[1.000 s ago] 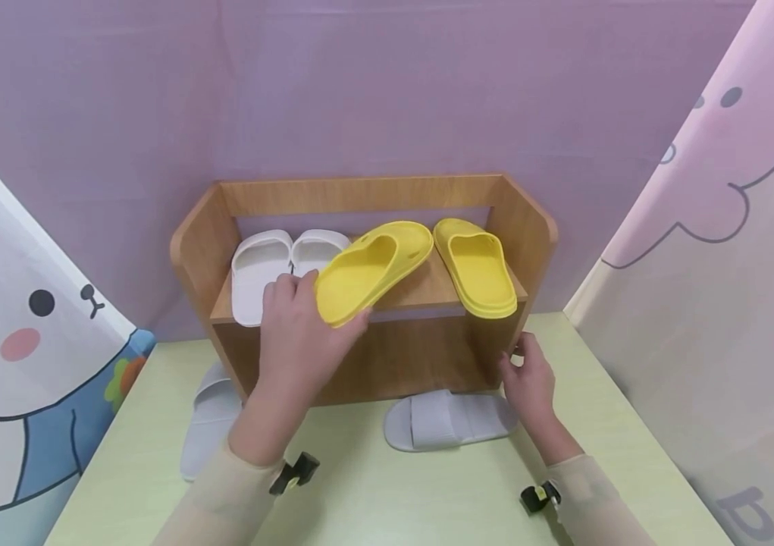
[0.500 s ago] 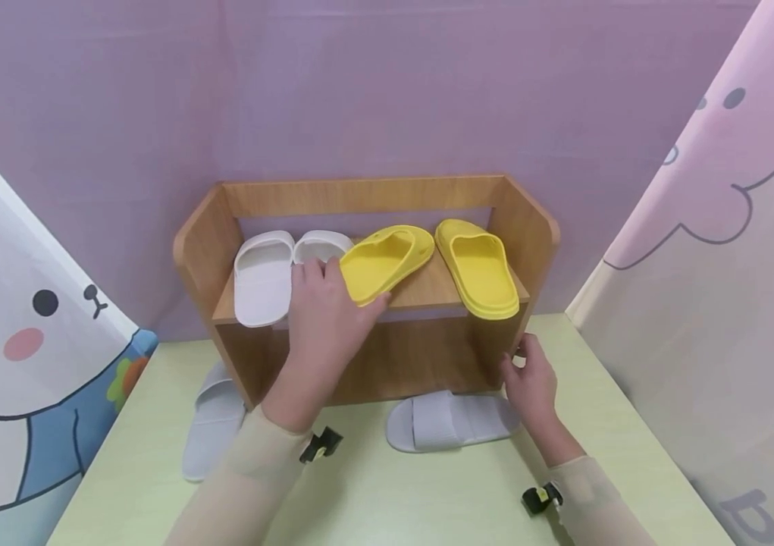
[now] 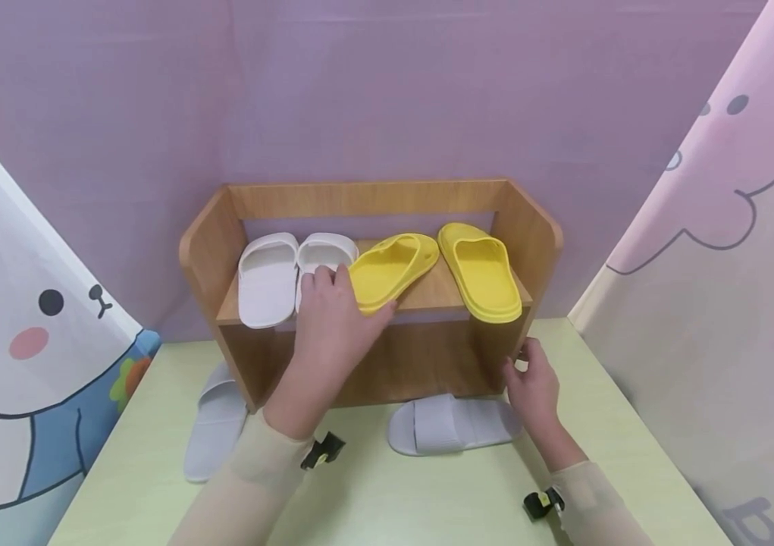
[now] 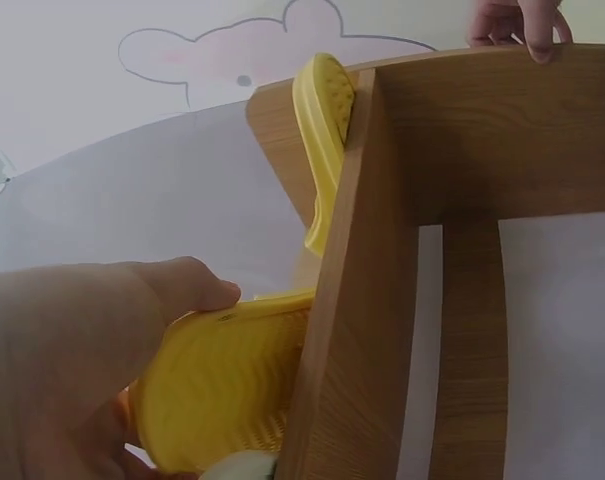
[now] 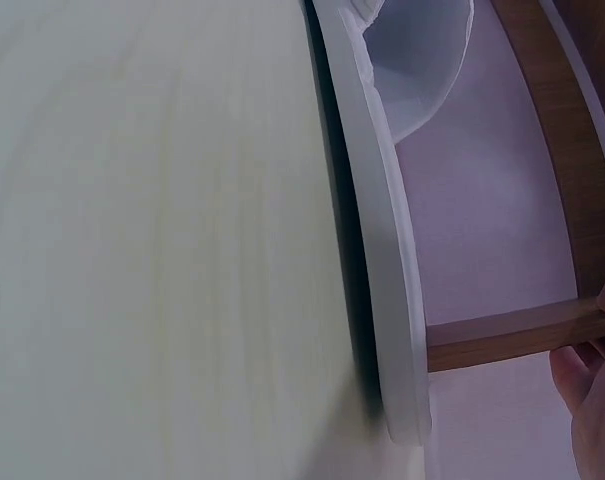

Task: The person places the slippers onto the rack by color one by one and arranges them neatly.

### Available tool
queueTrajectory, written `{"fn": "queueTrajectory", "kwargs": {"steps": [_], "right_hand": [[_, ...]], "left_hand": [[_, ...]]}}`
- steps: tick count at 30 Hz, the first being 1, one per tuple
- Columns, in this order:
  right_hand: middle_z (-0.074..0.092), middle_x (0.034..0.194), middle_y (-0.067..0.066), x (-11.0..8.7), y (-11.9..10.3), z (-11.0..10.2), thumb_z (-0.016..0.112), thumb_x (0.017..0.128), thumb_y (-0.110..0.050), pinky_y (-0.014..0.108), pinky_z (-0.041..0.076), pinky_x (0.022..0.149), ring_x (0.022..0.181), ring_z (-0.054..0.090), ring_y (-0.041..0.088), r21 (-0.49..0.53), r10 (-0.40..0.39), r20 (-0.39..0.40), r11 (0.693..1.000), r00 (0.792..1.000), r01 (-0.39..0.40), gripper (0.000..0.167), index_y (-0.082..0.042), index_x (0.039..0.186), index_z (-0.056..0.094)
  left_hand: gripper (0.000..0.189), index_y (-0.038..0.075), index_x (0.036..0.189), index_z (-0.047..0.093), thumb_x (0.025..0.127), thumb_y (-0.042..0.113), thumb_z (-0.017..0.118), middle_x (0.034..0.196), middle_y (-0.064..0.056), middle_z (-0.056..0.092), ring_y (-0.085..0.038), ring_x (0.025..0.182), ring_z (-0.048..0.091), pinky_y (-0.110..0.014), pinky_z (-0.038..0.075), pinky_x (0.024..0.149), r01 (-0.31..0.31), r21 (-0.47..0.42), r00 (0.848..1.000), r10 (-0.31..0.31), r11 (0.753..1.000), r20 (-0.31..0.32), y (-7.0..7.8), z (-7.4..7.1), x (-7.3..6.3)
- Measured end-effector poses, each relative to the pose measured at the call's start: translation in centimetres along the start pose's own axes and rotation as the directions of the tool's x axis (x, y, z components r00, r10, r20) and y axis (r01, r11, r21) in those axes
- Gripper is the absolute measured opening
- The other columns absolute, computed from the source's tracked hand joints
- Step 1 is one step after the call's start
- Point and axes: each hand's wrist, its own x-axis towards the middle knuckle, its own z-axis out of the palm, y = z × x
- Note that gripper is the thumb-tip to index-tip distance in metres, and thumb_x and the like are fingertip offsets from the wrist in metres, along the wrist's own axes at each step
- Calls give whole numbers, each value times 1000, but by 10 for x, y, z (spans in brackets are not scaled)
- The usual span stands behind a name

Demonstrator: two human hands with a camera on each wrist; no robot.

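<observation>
My left hand (image 3: 332,326) grips the heel end of a yellow clog (image 3: 387,273), thumb on one side and fingers on the other. This clog lies slanted over the top shelf, its toe to the back right; the left wrist view shows its ridged sole (image 4: 227,390) tilted at the shelf edge. Its mate, another yellow clog (image 3: 484,277), sits at the shelf's right end. A pair of white slippers stands at the left; my hand partly hides the right white slipper (image 3: 325,250). My right hand (image 3: 534,387) pinches the front edge of the wooden shoe rack's right side panel (image 5: 522,333).
The wooden rack (image 3: 366,199) stands against a purple cloth backdrop. One grey slipper (image 3: 455,426) lies crosswise before it, close to my right hand. Another grey slipper (image 3: 216,432) lies by its left side on the pale table (image 3: 387,500). Printed cloths hang on both sides.
My left hand has moved right and lowered the yellow clog toward the top shelf; in the last half second it shifts only slightly. The right hand keeps its hold on the rack's side.
</observation>
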Motion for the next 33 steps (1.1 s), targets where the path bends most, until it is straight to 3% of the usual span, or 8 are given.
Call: {"fn": "queueTrajectory", "kwargs": {"steps": [6,12,21,33], "right_hand": [[75,113,20,0,0,-1,69,100,-3,62,61,81,91,80,41,0,-18,-7,1000,1000,18,25,-4,124,62],[75,113,20,0,-2,-1,69,101,-4,61,61,81,90,80,41,2,-4,-1,1000,1000,4,25,-5,124,61],[75,115,21,1,-1,0,69,101,-3,62,62,80,90,80,41,-2,-16,-4,1000,1000,16,25,-4,124,61],[75,114,22,-1,-1,-1,69,101,-2,61,65,78,89,80,42,-11,-20,-2,1000,1000,20,24,-3,124,60]], "left_hand": [[89,-6,147,52,86,53,77,126,-21,53,-36,118,47,-48,55,92,0,-20,999,1,1000,47,-2,-5,-6],[87,-7,144,53,86,54,75,125,-21,53,-36,118,46,-48,54,93,-13,-30,999,14,999,51,-2,-6,-8],[74,-5,129,64,86,51,88,112,-15,56,-33,108,52,-45,54,86,-17,-89,998,22,996,54,1,-6,-9],[68,-4,111,64,86,54,88,102,-15,55,-35,101,53,-42,52,77,-67,-62,997,64,996,-51,22,9,-6]]}}
